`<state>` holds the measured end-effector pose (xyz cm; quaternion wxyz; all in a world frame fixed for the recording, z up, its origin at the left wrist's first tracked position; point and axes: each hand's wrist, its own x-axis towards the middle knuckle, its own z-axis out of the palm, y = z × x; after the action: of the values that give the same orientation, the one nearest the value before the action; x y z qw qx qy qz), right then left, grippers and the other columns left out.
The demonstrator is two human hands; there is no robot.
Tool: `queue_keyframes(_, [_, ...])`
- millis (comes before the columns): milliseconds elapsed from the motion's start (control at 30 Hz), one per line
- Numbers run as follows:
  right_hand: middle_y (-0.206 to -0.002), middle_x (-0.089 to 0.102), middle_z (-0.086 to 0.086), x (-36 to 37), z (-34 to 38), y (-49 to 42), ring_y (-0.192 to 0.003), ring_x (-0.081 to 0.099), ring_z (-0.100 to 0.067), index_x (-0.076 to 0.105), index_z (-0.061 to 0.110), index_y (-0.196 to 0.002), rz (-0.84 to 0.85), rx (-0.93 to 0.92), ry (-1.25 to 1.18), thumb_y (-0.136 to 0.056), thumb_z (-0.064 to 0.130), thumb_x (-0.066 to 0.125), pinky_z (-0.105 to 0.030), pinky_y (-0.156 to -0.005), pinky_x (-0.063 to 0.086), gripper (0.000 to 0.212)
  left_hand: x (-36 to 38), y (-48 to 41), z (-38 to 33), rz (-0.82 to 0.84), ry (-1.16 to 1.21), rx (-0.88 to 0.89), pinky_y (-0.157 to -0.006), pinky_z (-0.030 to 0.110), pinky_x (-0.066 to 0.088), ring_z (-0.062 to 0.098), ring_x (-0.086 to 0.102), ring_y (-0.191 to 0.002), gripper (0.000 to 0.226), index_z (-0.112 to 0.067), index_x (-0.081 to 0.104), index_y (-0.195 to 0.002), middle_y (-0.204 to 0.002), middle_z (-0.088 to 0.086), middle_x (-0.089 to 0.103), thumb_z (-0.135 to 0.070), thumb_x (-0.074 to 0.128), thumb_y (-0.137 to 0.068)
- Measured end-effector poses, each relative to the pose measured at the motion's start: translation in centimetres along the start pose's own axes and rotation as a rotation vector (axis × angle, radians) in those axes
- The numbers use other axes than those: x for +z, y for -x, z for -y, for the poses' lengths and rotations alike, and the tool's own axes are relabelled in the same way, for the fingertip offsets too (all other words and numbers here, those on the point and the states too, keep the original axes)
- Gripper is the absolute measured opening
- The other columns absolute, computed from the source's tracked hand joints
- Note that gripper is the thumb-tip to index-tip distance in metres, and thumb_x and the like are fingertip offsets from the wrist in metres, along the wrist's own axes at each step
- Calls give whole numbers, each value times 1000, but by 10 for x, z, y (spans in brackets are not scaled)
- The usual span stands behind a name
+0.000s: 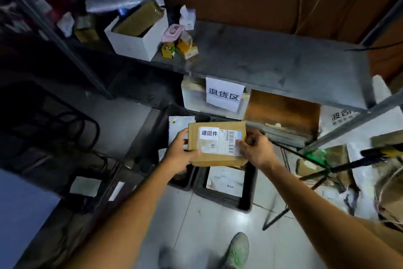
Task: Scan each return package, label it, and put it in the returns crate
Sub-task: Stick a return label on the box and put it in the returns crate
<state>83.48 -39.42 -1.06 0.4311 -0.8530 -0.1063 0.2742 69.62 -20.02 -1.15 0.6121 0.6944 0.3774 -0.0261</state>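
The left hand [178, 155] is seen gripping the left end of one flat rectangular brown cardboard package [216, 159], thumb against its side and fingers beneath. The package is held in the air, just above two black plastic crates [220, 197] on the floor, broad face upward, its long axis running left to right and slightly tilted. Two labels are counted on that face: one white return label printed 退回件 [209, 133] at the upper left, reading upright, and one white barcoded shipping label [226, 143] to its right. The right hand [255, 148] is closed round the right end, thumb pressed on the shipping label's edge. One white parcel [226, 179] is noted in the right-hand crate.
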Motion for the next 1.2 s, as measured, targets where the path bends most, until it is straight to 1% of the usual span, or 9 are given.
queue_keyframes(67, [-104,70,3,35,-11,-33,-91,71,-19,60,22,-121,41,14,10,-88,30,70,-44,-80,60,36,-12,-27,27,-49,28,-57,-82,43,56,17,55,-102,77,-27,36,-143,-107,-12,52,2,72,-82])
queue_keyframes(167, [-101,69,2,98,-33,-80,-92,69,-24,58,26,-118,62,5,12,-87,28,71,-47,-81,59,33,-32,-69,78,-99,103,-121,-71,37,55,11,53,-93,75,-23,35,-144,-107,-11,50,8,67,-84])
queue_keyframes(300, [-101,69,1,197,-78,-137,-91,69,-23,57,22,-122,152,13,-4,-88,24,71,-43,-75,60,36,-63,-130,164,-149,114,-173,-83,44,54,19,51,-110,75,-22,34,-145,-115,-4,52,3,70,-84])
queue_keyframes(400, [-102,70,3,271,-131,-180,-90,70,-23,56,28,-119,179,-16,7,-84,35,71,-47,-71,61,39,-80,-182,237,-201,114,-230,-66,36,55,23,54,-110,71,-20,37,-142,-127,4,51,-1,71,-83])
queue_keyframes(467, [-99,69,8,313,-159,-206,-89,70,-18,56,27,-120,176,-32,17,-86,34,70,-41,-75,60,37,-85,-215,283,-236,118,-251,-63,34,54,24,55,-110,71,-19,37,-142,-130,5,51,-2,72,-83])
queue_keyframes(600, [-91,66,13,374,-209,-251,-79,67,-5,55,27,-109,168,-53,51,-90,23,70,-16,-60,54,25,-87,-277,364,-262,119,-254,-68,38,55,25,54,-113,71,-22,37,-143,-136,4,51,-4,72,-84])
queue_keyframes(733, [-99,71,5,413,-250,-293,-92,68,-16,59,27,-114,171,-97,92,-83,37,73,-36,-85,56,35,-87,-320,420,-260,71,-236,-85,49,57,30,54,-121,74,-25,35,-145,-139,3,51,-12,74,-83])
queue_keyframes(967, [-94,70,7,438,-281,-314,-93,67,-18,58,21,-121,209,-82,183,-82,36,73,-37,-89,54,45,-76,-338,464,-271,99,-234,-73,38,56,27,54,-119,72,-25,37,-143,-138,3,50,-11,74,-83])
queue_keyframes(1200, [-92,70,8,435,-290,-318,-89,67,-16,59,24,-115,208,-49,180,-76,39,76,-36,-87,54,45,-63,-341,472,-275,105,-239,-71,38,56,23,57,-109,66,-21,38,-140,-116,-5,53,-4,70,-85])
